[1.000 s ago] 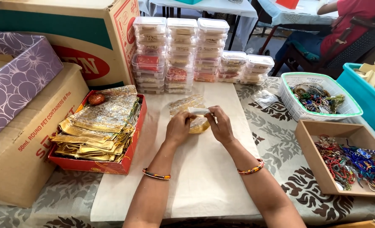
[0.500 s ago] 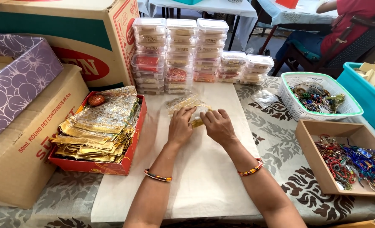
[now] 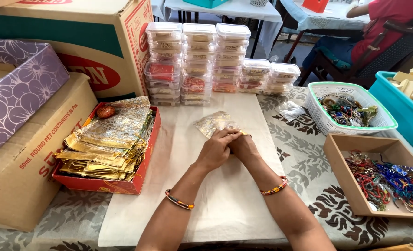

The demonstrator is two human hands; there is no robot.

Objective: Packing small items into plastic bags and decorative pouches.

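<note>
Both hands meet over a gold pouch (image 3: 214,122), and I read them as pressed close together on its near edge. My left hand (image 3: 214,151) lies partly over my right hand (image 3: 244,148), fingers curled down onto the pouch mouth; whether something small is pinched between them I cannot tell, since the fingertips hide it. The pouch lies flat on the cloth (image 3: 202,204) just beyond my knuckles, its sheer patterned body fanning away from me, which keeps the opening turned toward my fingers.

Left of my left hand sits a red tray (image 3: 123,186) heaped with more gold pouches (image 3: 109,144), near enough to reach with that hand alone. A small round red thing (image 3: 106,111) rests at the tray's far corner. Straight ahead of both hands, past the pouch, stand stacks of clear lidded tubs (image 3: 197,60), piled in rows at the cloth's far edge. To the right of my right hand, well apart, a white basket (image 3: 383,124) holds tangled beads and threads, and nearer me a shallow brown box (image 3: 336,153) holds coloured threads (image 3: 392,181). A small clear packet (image 3: 290,110) lies between basket and pouch. Cardboard boxes (image 3: 25,172) wall off the far left.
</note>
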